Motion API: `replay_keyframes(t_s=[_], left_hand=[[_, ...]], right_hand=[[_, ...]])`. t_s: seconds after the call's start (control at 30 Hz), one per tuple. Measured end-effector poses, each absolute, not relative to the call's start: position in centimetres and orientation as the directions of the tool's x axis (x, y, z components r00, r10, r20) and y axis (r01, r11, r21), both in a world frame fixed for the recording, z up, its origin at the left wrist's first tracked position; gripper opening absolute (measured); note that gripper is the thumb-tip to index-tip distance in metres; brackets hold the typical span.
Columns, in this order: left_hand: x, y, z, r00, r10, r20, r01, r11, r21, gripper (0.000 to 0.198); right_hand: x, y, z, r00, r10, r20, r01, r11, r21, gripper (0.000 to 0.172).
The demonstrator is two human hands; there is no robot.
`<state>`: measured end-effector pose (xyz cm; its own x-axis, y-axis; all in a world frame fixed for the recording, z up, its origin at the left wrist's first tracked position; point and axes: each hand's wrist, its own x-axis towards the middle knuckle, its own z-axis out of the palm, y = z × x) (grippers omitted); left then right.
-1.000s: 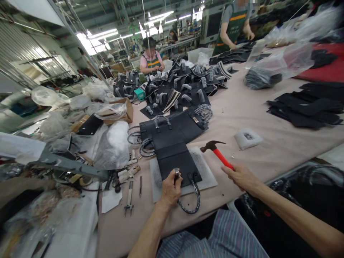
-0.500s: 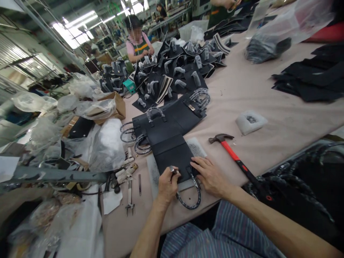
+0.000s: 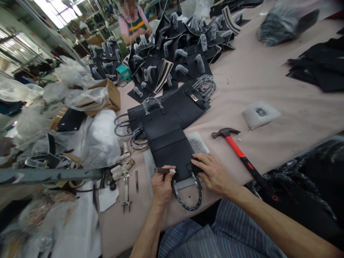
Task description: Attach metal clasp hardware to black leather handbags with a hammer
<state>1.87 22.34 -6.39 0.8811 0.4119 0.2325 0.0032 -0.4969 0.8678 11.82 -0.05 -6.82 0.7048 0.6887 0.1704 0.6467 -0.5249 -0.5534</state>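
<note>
Head view: two bare hands at work on a black leather handbag (image 3: 168, 154).
The left hand (image 3: 162, 186) pinched a dark-handled tool (image 3: 162, 170) at the bag's near left edge, while the right hand (image 3: 215, 175) lay spread, its fingers (image 3: 200, 159) pressed on the bag. The bag sat at 12 o'clock from the hands on a pale board (image 3: 197, 143), its wrapped handle (image 3: 186, 202) curving toward the person. A red-handled hammer (image 3: 236, 150) lay at 2 o'clock, and a co-worker (image 3: 131, 25) stood at 12 o'clock beyond a pile of black bag parts (image 3: 185, 62).
</note>
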Motion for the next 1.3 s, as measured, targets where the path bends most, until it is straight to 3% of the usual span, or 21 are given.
replay_keyframes(t_s=[0.13, 0.3, 0.47, 0.63, 0.8, 0.87, 0.97, 1.07, 1.3], left_hand=[[1.8, 21.8, -6.5, 0.893, 0.234, 0.384, -0.172, -0.611, 0.773, 0.014], [1.5, 21.3, -6.6, 0.841, 0.414, 0.348, -0.03, -0.606, 0.795, 0.014], [1.4, 21.7, -6.6, 0.865, 0.348, 0.361, -0.112, -0.568, 0.815, 0.013], [1.8, 22.0, -6.2, 0.849, 0.505, 0.155, 0.065, -0.391, 0.918, 0.015], [1.9, 21.5, -6.1, 0.899, 0.328, 0.29, -0.08, -0.529, 0.845, 0.012], [1.9, 21.2, -6.3, 0.832, 0.495, 0.249, -0.04, -0.395, 0.918, 0.017], [1.7, 21.5, -6.7, 0.682, 0.728, 0.074, 0.023, -0.123, 0.992, 0.025], [1.2, 22.0, -6.8, 0.767, 0.641, 0.042, 0.07, -0.148, 0.986, 0.024], [1.2, 21.2, -6.8, 0.864, 0.473, 0.174, -0.009, -0.33, 0.944, 0.015]], right_hand=[[11.9, -0.1, -6.8, 0.7, 0.694, 0.166, 0.651, -0.527, -0.546, 0.046], [11.9, -0.2, -6.7, 0.706, 0.69, 0.16, 0.645, -0.532, -0.548, 0.048], [12.1, -0.2, -6.7, 0.706, 0.694, 0.143, 0.637, -0.534, -0.556, 0.049], [12.1, -0.2, -6.5, 0.705, 0.697, 0.131, 0.631, -0.533, -0.564, 0.047], [12.1, -0.2, -6.4, 0.713, 0.687, 0.137, 0.625, -0.535, -0.569, 0.049], [12.1, -0.2, -6.5, 0.711, 0.69, 0.134, 0.624, -0.532, -0.572, 0.048], [12.2, -0.2, -6.4, 0.706, 0.696, 0.13, 0.629, -0.532, -0.567, 0.048], [12.2, -0.2, -6.4, 0.706, 0.696, 0.132, 0.633, -0.536, -0.56, 0.048], [12.1, -0.2, -6.3, 0.702, 0.699, 0.136, 0.636, -0.531, -0.56, 0.049]])
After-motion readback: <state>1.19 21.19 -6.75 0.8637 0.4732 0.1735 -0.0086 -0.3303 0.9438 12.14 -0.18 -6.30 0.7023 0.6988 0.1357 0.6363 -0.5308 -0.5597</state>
